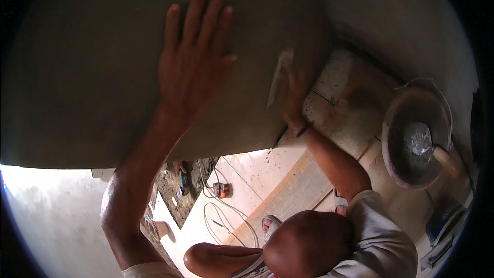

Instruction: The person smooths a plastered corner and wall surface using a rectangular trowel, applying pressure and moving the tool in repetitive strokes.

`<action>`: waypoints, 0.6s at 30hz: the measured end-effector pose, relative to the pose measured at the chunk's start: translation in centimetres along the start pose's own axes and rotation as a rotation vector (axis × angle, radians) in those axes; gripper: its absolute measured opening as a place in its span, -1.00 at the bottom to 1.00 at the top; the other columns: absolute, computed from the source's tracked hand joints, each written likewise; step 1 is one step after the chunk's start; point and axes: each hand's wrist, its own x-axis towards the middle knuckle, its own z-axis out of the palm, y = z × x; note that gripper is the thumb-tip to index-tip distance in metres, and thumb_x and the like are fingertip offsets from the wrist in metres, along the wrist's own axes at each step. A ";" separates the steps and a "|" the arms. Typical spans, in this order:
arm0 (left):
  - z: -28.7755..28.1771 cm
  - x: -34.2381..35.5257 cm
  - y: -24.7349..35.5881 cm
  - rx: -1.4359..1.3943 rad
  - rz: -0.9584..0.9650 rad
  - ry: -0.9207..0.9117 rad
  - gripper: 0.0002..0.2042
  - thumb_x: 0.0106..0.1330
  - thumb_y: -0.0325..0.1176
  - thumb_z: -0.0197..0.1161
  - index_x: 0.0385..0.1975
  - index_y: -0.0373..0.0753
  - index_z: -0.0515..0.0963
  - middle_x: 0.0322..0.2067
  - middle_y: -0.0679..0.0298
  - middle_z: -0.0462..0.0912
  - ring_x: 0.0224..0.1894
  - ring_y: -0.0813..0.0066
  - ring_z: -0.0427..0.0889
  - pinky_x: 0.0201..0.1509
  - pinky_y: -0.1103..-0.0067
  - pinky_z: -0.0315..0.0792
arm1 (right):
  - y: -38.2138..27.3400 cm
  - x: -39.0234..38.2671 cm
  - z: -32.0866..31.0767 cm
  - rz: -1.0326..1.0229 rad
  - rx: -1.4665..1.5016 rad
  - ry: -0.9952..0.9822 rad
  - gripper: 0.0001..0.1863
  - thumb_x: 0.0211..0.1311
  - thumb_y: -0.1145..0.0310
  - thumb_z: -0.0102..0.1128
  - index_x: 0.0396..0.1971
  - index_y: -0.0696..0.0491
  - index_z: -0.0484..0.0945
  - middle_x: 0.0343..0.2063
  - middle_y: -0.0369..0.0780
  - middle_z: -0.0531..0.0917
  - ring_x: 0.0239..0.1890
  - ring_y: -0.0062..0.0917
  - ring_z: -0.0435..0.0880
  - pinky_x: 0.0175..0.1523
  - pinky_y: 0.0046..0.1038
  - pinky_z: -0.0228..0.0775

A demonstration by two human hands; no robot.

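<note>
- Your left hand (193, 67) lies with its back to the view, palm toward the dark grey slab (98, 77), fingers long and slightly parted. It has hold of nothing; the flat palm probably spreads its pressure over the face.
- The slab fills the upper left, its lower edge above the pale floor (247, 172). What bears its weight is not visible, so you may be steadying it or only feeling the surface.
- Your right hand (295, 90) is near the slab's right side, beside a pale narrow strip (278, 81). Blur and shade hide the fingertips: I cannot tell how far they are curled, or whether they have hold of the strip.
- Your two hands are well apart, which would help balance any push.
- The bucket (395, 149) stands to your right, with what looks like a trowel handle (447, 158) leaning at its rim, presumably for easy reach.
- An angle grinder (183, 180), an orange-and-black tool (222, 190) and a looping cable (249, 221) lie beyond the slab's lower edge, clear of both hands.
</note>
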 end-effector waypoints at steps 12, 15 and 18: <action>1.6 -0.3 2.9 0.079 0.150 -0.230 -0.22 0.16 0.15 0.22 0.37 -0.05 0.20 0.45 0.22 -0.03 0.49 0.16 -0.10 0.48 0.06 -0.14 | 5.7 4.6 -1.5 0.557 0.584 -0.133 -0.49 0.28 0.44 0.04 0.25 0.07 0.30 0.10 -0.02 0.43 0.16 -0.17 0.41 0.25 -0.16 0.28; 3.8 -1.6 4.9 0.081 0.216 -0.308 -0.22 0.18 0.17 0.21 0.37 -0.03 0.19 0.46 0.24 -0.04 0.49 0.18 -0.10 0.49 0.08 -0.15 | 6.3 -1.8 0.3 0.488 0.300 -0.036 -0.52 0.35 0.35 -0.01 0.26 0.09 0.29 0.11 0.02 0.47 0.15 -0.10 0.46 0.21 -0.16 0.34; 5.7 -3.6 6.7 0.100 0.284 -0.429 -0.22 0.18 0.17 0.20 0.38 -0.03 0.18 0.46 0.24 -0.05 0.49 0.19 -0.09 0.49 0.10 -0.13 | 3.2 -0.9 0.3 0.069 0.051 -0.026 -0.51 0.36 0.29 0.01 0.26 0.09 0.31 0.12 0.03 0.48 0.14 -0.04 0.48 0.19 -0.14 0.35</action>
